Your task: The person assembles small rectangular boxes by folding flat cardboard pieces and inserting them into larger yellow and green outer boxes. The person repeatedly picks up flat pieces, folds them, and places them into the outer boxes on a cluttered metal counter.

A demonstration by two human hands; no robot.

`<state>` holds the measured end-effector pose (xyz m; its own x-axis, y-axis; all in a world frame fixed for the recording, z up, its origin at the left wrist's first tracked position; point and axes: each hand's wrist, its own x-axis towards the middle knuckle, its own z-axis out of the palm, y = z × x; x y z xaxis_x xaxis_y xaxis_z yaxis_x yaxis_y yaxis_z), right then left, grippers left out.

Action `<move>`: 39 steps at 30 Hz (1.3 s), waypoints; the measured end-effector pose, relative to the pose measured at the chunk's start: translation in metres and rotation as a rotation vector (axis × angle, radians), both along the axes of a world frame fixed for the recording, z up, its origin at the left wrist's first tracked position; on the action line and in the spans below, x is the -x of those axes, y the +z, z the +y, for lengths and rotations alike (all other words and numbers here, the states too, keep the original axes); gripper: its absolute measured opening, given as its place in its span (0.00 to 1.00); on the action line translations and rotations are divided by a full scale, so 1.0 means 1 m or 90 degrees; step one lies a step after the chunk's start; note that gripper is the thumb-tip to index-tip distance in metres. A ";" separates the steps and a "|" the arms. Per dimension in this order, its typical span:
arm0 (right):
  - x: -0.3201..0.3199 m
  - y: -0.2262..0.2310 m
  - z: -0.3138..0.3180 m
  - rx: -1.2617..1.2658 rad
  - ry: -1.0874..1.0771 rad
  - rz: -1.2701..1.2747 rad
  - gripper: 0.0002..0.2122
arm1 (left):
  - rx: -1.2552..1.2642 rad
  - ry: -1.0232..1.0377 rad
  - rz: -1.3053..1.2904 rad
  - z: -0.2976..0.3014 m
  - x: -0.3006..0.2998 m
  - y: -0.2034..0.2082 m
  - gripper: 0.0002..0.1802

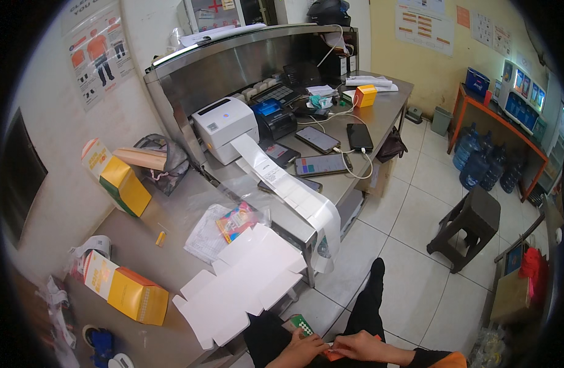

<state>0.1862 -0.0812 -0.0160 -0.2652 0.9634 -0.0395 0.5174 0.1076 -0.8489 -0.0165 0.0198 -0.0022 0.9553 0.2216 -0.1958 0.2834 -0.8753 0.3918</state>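
Low in the picture, my left hand [301,351] closes on a small green piece with white dots [301,325], which looks like printed card. Beside it, my right hand [360,346] pinches an orange piece [334,354] with a pale edge. Both hands are close together over my lap, at the near table edge. I cannot tell whether the green and orange parts belong to one carton, since my fingers cover the join. Just ahead, an unfolded white carton blank [245,282] lies flat and overhangs the table edge.
Two yellow-and-white cartons [125,288] stand at the left, near a tape roll [88,334]. A label printer [223,126] trails a long label strip [288,187] over the edge. Several phones [323,164] lie beyond it. A dark stool [469,227] stands at the right.
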 end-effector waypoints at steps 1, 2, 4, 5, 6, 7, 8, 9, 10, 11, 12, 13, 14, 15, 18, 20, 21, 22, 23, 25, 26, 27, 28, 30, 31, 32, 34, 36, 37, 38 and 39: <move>0.004 -0.003 -0.001 0.027 -0.027 0.027 0.10 | -0.017 -0.007 -0.012 -0.005 -0.002 0.003 0.12; 0.007 -0.007 -0.001 0.047 -0.048 0.069 0.11 | -0.032 -0.015 -0.024 -0.009 -0.004 0.005 0.13; 0.010 -0.012 0.003 0.122 0.016 -0.010 0.12 | -0.058 -0.019 -0.052 -0.019 -0.010 0.006 0.15; 0.009 -0.014 0.006 0.157 0.050 -0.042 0.13 | -0.046 -0.001 -0.067 -0.022 -0.011 0.005 0.15; 0.003 -0.013 0.006 0.209 0.111 -0.016 0.14 | -0.023 0.022 -0.078 -0.024 -0.011 0.004 0.15; -0.006 -0.012 0.008 0.260 0.172 0.011 0.15 | 0.009 0.051 -0.084 -0.024 -0.009 0.002 0.15; -0.017 -0.010 0.009 0.321 0.238 0.062 0.16 | 0.082 0.087 -0.083 -0.023 -0.004 -0.001 0.14; -0.028 -0.008 0.009 0.282 0.201 0.055 0.15 | 0.166 0.129 -0.075 -0.021 0.001 -0.005 0.14; -0.040 -0.006 0.008 0.253 0.169 0.071 0.14 | 0.265 0.171 -0.062 -0.017 0.008 -0.008 0.14; -0.049 -0.004 0.006 0.223 0.144 0.108 0.14 | 0.371 0.207 -0.048 -0.014 0.014 -0.012 0.14; -0.054 -0.005 0.005 0.246 0.085 0.036 0.12 | 0.458 0.240 -0.045 -0.013 0.019 -0.017 0.14; -0.053 -0.007 0.005 0.244 0.034 0.093 0.12 | 0.523 0.273 -0.050 -0.014 0.021 -0.021 0.14; -0.048 -0.009 0.005 0.263 -0.025 0.134 0.11 | 0.528 0.312 -0.078 -0.018 0.022 -0.025 0.14; -0.042 -0.012 0.004 0.325 -0.094 0.143 0.10 | 0.496 0.352 -0.114 -0.023 0.019 -0.028 0.14; -0.012 -0.021 0.006 0.131 -0.196 0.217 0.06 | 0.300 0.469 -0.256 -0.040 0.005 -0.033 0.14; 0.000 -0.023 0.008 0.075 -0.282 0.201 0.05 | 0.181 0.497 -0.304 -0.043 -0.004 -0.030 0.14; 0.003 -0.023 0.009 0.097 -0.340 0.203 0.05 | 0.174 0.447 -0.259 -0.042 -0.007 -0.027 0.14; 0.005 -0.023 0.010 0.121 -0.396 0.208 0.05 | 0.167 0.396 -0.217 -0.041 -0.010 -0.023 0.13; 0.005 -0.023 0.011 0.145 -0.452 0.214 0.05 | 0.161 0.345 -0.172 -0.038 -0.012 -0.020 0.13; 0.003 -0.022 0.011 0.181 -0.384 0.158 0.06 | 0.101 0.301 -0.278 -0.037 -0.015 -0.013 0.12; 0.002 -0.023 0.010 0.200 -0.350 0.131 0.07 | 0.071 0.279 -0.329 -0.037 -0.017 -0.011 0.11; 0.001 -0.023 0.010 0.202 -0.301 0.158 0.08 | 0.033 0.290 -0.370 -0.036 -0.018 -0.010 0.10; 0.001 -0.023 0.010 0.204 -0.253 0.185 0.08 | -0.004 0.299 -0.410 -0.034 -0.020 -0.010 0.08; 0.000 -0.024 0.010 0.283 -0.193 0.290 0.10 | -0.059 0.306 -0.474 -0.032 -0.023 -0.011 0.06; -0.002 -0.023 0.010 0.283 -0.192 0.331 0.10 | -0.076 0.306 -0.499 -0.030 -0.025 -0.012 0.06; -0.004 -0.022 0.011 0.325 -0.194 0.372 0.10 | -0.094 0.306 -0.525 -0.029 -0.025 -0.012 0.06; -0.009 -0.018 0.012 0.397 -0.189 0.457 0.10 | -0.087 0.270 -0.575 -0.026 -0.026 -0.013 0.07; -0.014 -0.015 0.013 0.457 -0.179 0.546 0.11 | -0.097 0.244 -0.594 -0.025 -0.026 -0.012 0.08; -0.015 -0.014 0.012 0.456 -0.175 0.549 0.11 | -0.111 0.235 -0.588 -0.025 -0.026 -0.010 0.09; -0.016 -0.014 0.012 0.455 -0.172 0.552 0.11 | -0.124 0.226 -0.581 -0.026 -0.027 -0.009 0.10; -0.017 -0.014 0.012 0.455 -0.159 0.564 0.11 | -0.133 0.232 -0.571 -0.027 -0.027 -0.007 0.10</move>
